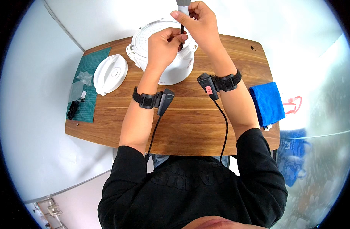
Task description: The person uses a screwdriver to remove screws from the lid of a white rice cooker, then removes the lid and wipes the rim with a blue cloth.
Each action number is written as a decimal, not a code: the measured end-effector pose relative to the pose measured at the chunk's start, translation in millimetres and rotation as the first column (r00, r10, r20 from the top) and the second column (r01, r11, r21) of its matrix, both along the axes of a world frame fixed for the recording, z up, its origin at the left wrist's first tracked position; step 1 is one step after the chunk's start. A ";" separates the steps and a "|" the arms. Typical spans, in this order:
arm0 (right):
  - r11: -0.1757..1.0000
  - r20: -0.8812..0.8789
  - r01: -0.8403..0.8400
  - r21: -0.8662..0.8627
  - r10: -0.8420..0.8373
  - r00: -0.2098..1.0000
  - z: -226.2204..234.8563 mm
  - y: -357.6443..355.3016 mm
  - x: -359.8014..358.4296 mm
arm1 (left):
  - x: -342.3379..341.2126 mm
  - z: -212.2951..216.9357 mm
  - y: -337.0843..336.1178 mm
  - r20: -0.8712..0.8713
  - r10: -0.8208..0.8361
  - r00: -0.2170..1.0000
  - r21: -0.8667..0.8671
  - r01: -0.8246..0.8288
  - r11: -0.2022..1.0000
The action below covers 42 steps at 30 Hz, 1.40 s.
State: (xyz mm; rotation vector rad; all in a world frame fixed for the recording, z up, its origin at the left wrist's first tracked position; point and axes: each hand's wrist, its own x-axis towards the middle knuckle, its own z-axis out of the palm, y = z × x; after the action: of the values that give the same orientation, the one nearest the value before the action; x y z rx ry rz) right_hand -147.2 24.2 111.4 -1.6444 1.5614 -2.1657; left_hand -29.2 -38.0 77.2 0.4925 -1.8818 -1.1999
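In my right hand (201, 23) is a screwdriver (182, 10) with a grey and pale handle, its black shaft pointing down; the handle's top runs out of the picture. My left hand (164, 45) is closed, thumb and forefinger pinching around the lower end of that shaft. Whether a screw sits between these fingers is too small to tell. Beneath both hands stands a round white pot-like appliance (174, 72), resembling a rice cooker. Its rim and part of its top are hidden by my left hand. A detached round white lid (111, 74) lies to the left.
The wooden table (182, 118) carries a green cutting mat (85, 110) on the left, with clear plastic bags (83, 79) and a small black item (72, 110). A folded blue cloth (267, 104) rests at the right edge. Black cables (225, 129) hang from both wrist devices.
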 end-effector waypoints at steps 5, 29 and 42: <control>0.992 0.027 -0.107 0.064 0.106 0.994 0.3 1.0 -5.3 | 5.0 9.0 6.9 0.100 0.011 0.995 -0.014 -0.010 1.000; 0.914 0.309 -0.397 -0.086 0.403 0.862 0.2 4.0 5.4 | 10.3 4.7 2.3 0.003 -0.164 0.987 0.087 0.163 0.983; 0.968 0.231 -0.244 -0.057 0.250 0.940 -15.3 -9.5 -7.9 | 6.9 9.1 2.0 0.108 -0.044 0.993 0.022 0.042 0.999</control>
State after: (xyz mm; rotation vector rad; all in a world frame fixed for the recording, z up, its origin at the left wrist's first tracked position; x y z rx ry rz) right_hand -155.1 14.7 96.1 -1.4344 1.1976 -2.1619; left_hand -22.2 -36.0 86.3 0.5405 -1.9832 -1.2430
